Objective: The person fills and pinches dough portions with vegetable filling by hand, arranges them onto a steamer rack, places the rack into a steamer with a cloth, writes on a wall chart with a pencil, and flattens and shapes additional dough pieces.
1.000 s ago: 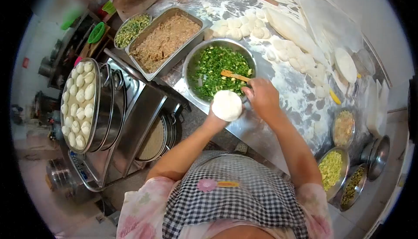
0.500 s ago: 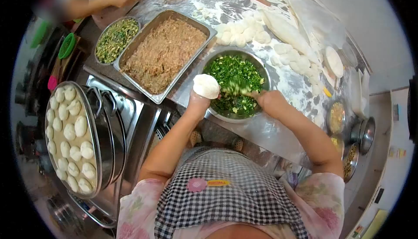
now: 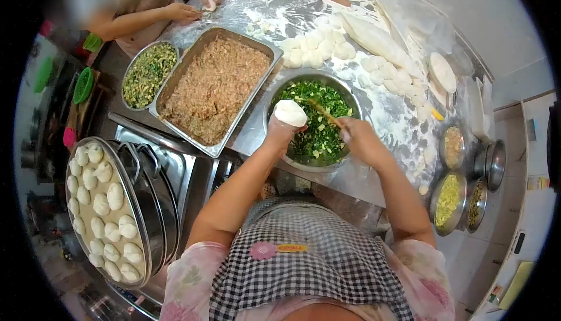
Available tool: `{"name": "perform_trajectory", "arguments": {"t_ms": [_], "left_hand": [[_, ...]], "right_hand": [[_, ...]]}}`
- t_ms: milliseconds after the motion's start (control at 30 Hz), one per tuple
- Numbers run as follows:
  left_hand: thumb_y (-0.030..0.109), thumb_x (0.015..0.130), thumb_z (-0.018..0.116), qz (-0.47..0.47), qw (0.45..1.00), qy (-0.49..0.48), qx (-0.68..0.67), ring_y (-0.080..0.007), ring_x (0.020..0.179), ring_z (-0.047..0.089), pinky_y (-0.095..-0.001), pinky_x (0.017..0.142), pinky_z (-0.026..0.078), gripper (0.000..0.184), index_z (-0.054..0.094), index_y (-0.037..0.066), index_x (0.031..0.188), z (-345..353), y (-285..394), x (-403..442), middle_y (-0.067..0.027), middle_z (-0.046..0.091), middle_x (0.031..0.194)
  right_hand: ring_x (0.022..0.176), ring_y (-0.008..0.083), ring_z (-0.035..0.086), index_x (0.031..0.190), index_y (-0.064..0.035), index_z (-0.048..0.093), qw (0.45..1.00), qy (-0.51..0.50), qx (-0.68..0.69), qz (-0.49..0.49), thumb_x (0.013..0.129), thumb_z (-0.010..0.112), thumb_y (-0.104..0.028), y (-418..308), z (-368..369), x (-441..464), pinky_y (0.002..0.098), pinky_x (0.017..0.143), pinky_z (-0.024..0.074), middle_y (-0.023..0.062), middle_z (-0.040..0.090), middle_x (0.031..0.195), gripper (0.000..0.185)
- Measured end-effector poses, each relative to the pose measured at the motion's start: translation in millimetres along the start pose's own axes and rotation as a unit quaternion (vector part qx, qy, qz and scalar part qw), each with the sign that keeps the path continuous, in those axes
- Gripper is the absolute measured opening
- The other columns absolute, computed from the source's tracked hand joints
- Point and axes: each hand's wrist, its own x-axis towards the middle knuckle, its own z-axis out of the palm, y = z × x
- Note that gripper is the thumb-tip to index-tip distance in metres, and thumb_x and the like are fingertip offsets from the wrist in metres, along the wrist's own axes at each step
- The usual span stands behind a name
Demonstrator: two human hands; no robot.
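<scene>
My left hand (image 3: 280, 133) is cupped round a white dough wrapper (image 3: 290, 112) at the left rim of a steel bowl. Chopped greens with pale bits (image 3: 321, 137) fill this bowl (image 3: 318, 168). Over the bowl's right side, my right hand (image 3: 360, 140) is closed on the end of a wooden spatula (image 3: 325, 113), whose tip points up and left, close to the dough. Whether the dough holds any filling cannot be made out.
A deep tray (image 3: 270, 67) of minced filling and a bowl of greens (image 3: 149, 75) stand left. Round buns (image 3: 115, 196) fill a steamer. Dough pieces (image 3: 318, 46) lie on the floured table. A co-worker (image 3: 146, 5) handles dough at upper left. Small bowls (image 3: 449, 201) stand right.
The spatula has lifted from the greens toward the dough in my left hand. The view has shifted, and the co-worker's hands have come together around a piece of dough.
</scene>
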Motion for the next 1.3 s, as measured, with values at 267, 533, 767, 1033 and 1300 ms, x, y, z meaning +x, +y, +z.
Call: {"name": "perform_trajectory", "arguments": {"t_ms": [267,533,767,1033,1300], "left_hand": [[0.019,0.071,0.071,0.145,0.829,0.09,0.532,-0.0343,0.083,0.061,-0.0399,0.072,0.049,0.033,0.054,0.003,0.094,-7,-56,31,-0.0178,0.061,0.088],[0.025,0.073,0.068,0.119,0.833,0.126,0.525,-0.0423,0.088,0.058,-0.0449,0.076,0.046,0.047,0.042,-0.002,0.101,11,-29,11,-0.026,0.059,0.092],[0.022,0.074,0.067,0.137,0.822,0.154,0.53,-0.0421,0.094,0.055,-0.0433,0.079,0.045,0.047,0.042,-0.002,0.107,2,-31,22,-0.0258,0.057,0.099],[0.013,0.069,0.07,0.165,0.807,0.081,0.561,-0.0418,0.093,0.053,-0.0435,0.08,0.045,0.047,0.043,0.0,0.105,2,-36,10,-0.0251,0.052,0.101],[0.012,0.067,0.07,0.159,0.756,0.087,0.628,-0.0439,0.092,0.053,-0.045,0.081,0.045,0.056,0.038,-0.001,0.112,4,-32,8,-0.0283,0.048,0.103]], "right_hand": [[0.075,0.037,0.06,0.116,0.0017,0.053,0.998,-0.069,0.003,0.002,0.077,0.046,0.001,15,26,20,0.0444,0.07,0.0491,0.0241,0.06,0.082,0.039],[0.073,0.0369,0.061,0.121,-0.0053,0.052,0.97,-0.129,-0.118,-0.167,0.076,0.048,0.001,6,1,22,0.044,0.067,0.0498,0.0227,0.06,0.079,0.045],[0.071,0.0369,0.061,0.106,-0.0011,0.061,0.969,-0.103,-0.018,-0.224,0.077,0.043,0.002,22,14,65,0.0433,0.066,0.0495,0.0249,0.061,0.077,0.034],[0.069,0.0387,0.06,0.111,-0.0004,0.057,0.982,-0.089,0.007,-0.168,0.078,0.043,0.002,27,-10,18,0.046,0.067,0.0483,0.0239,0.061,0.076,0.037],[0.079,0.0356,0.061,0.118,0.0019,0.05,0.986,-0.13,0.008,-0.108,0.079,0.041,0.002,0,30,11,0.0453,0.069,0.0477,0.0263,0.059,0.082,0.04]]}}
